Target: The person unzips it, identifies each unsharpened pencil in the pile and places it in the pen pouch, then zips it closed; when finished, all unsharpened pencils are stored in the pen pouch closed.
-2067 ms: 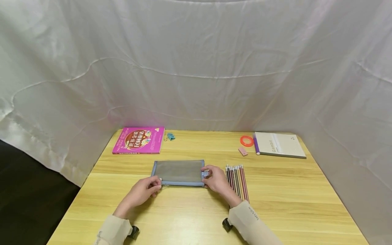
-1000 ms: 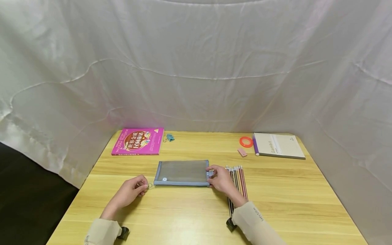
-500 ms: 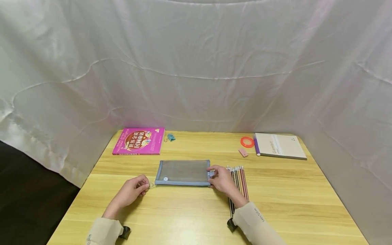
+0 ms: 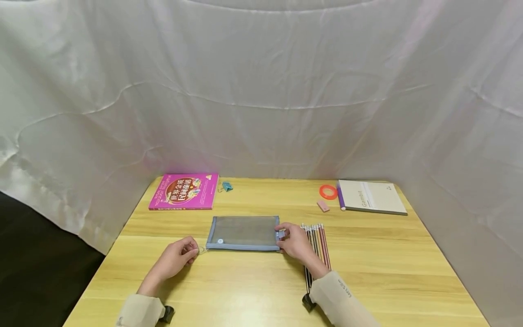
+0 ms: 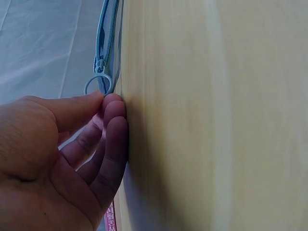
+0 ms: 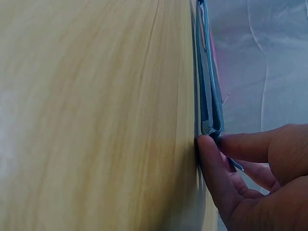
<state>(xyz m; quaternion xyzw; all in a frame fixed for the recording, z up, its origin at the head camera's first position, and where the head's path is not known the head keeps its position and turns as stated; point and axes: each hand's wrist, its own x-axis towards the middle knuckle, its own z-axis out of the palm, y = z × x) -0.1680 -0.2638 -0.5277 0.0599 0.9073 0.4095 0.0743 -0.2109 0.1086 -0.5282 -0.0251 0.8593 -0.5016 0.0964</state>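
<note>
A grey mesh pouch (image 4: pixel 244 232) with a blue edge lies flat on the wooden table (image 4: pixel 253 286). My left hand (image 4: pixel 193 251) is at the pouch's near left corner. Its thumb and forefinger pinch the metal zipper ring (image 4: pixel 201 250). In the left wrist view the ring (image 5: pixel 96 85) sticks out just past the fingertips of my left hand (image 5: pixel 107 98). My right hand (image 4: pixel 283 236) pinches the pouch's right end, and in the right wrist view my right hand (image 6: pixel 216 142) holds the pouch corner (image 6: pixel 211 126) between thumb and finger. A row of pencils (image 4: pixel 317 240) lies just right of that hand.
A pink book (image 4: pixel 184 191) and a teal binder clip (image 4: pixel 226 186) lie at the back left. An orange tape ring (image 4: pixel 328 191), a pink eraser (image 4: pixel 323 205) and a beige notebook (image 4: pixel 371 197) lie at the back right. White cloth (image 4: pixel 261 91) walls in three sides.
My left hand has drawn the zipper ring leftward along the near edge to the pouch's left corner. The pouch has slid slightly to the right. In the last second, almost nothing has moved.
</note>
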